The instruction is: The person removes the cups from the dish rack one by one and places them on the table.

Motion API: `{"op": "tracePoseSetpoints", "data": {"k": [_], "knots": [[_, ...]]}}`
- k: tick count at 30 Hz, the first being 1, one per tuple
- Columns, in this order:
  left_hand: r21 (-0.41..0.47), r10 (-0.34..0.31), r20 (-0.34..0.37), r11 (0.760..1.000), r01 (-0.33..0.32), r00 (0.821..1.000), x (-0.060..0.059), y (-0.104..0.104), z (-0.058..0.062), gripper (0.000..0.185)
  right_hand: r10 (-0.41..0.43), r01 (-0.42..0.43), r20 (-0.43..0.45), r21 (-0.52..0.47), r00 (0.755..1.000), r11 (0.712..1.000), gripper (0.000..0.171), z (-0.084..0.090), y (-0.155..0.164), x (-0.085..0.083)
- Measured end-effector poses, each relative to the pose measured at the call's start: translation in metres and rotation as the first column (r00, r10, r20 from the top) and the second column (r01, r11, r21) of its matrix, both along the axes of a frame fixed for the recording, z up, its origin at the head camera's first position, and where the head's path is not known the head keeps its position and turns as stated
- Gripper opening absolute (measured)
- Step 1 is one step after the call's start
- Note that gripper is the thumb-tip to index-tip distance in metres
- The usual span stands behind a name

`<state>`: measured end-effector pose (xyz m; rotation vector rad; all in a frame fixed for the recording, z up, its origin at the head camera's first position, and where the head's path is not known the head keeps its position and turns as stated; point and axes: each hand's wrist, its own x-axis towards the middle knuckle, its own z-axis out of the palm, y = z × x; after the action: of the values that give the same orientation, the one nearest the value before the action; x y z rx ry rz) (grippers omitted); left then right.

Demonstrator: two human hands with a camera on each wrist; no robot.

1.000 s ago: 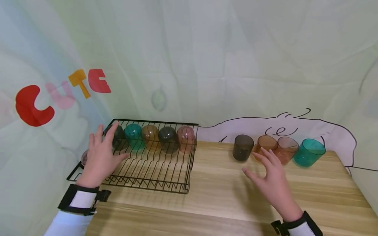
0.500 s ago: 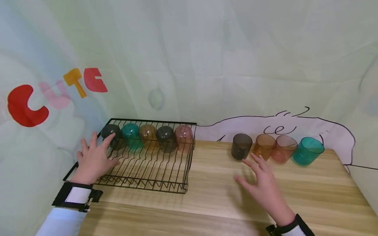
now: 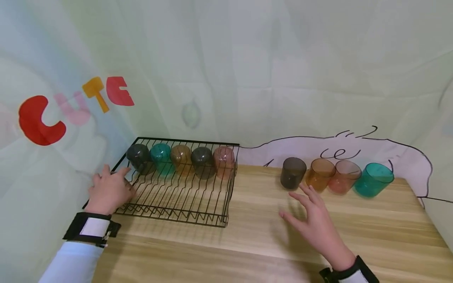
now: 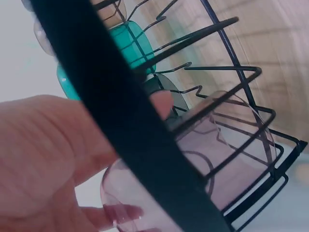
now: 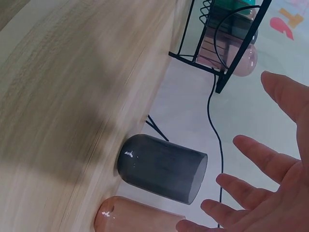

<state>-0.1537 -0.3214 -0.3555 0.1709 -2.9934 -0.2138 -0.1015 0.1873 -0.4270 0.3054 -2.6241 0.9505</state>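
At the left end of the black wire rack (image 3: 170, 210), my left hand (image 3: 107, 192) holds a clear pink cup (image 4: 128, 186) with thumb and fingers around its rounded base. That cup sits upside down in the rack; from the head view my hand hides nearly all of it. Behind it in the rack stands an upturned dark grey cup (image 3: 139, 155). My right hand (image 3: 315, 228) hovers over the table with fingers spread and nothing in them. Its fingertips overlap the lower edge of an amber cup (image 3: 320, 173), close to an upright dark grey cup (image 3: 292, 175).
Along the rack's back row, teal (image 3: 162, 155), amber (image 3: 181, 157), grey (image 3: 203, 159) and pink cups (image 3: 223, 159) stand upside down. A pink cup (image 3: 344, 179) and a teal cup (image 3: 373, 181) continue the table row on the right. A printed curtain (image 3: 230, 78) rises behind.
My left hand has come down from above the rack's left side and closed around the pink cup there. The right hand has drawn slightly back from the table cups.
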Motion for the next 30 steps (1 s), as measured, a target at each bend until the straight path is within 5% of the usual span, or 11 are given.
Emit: {"op": "tracePoseSetpoints", "data": {"k": [10,14,20,24,30], "knots": [[-0.026,-0.069,-0.017,0.997,0.069,0.997,0.001,0.007,0.009,0.037,0.003,-0.003,0.009,0.005,1.000,1.000,0.056,0.006,0.003,-0.001],[-0.049,-0.115,-0.079,0.993,0.112,0.990,0.003,0.009,0.013,0.033,0.007,-0.007,0.008,-0.001,1.000,1.000,0.056,0.009,0.003,-0.002],[-0.057,-0.193,-0.269,0.981,0.185,0.943,0.012,0.027,0.020,0.046,0.001,0.000,0.033,-0.006,0.999,1.000,0.055,0.012,0.003,-0.002],[0.071,-0.164,-0.254,0.980,0.187,0.953,0.020,0.046,0.025,0.060,0.006,-0.005,0.033,-0.006,0.999,1.000,0.052,0.014,0.002,-0.003],[0.106,-0.209,-0.295,0.962,0.250,0.932,0.028,0.075,0.028,0.068,0.006,-0.006,0.050,-0.015,0.999,1.000,0.052,0.017,0.001,-0.002]]}}
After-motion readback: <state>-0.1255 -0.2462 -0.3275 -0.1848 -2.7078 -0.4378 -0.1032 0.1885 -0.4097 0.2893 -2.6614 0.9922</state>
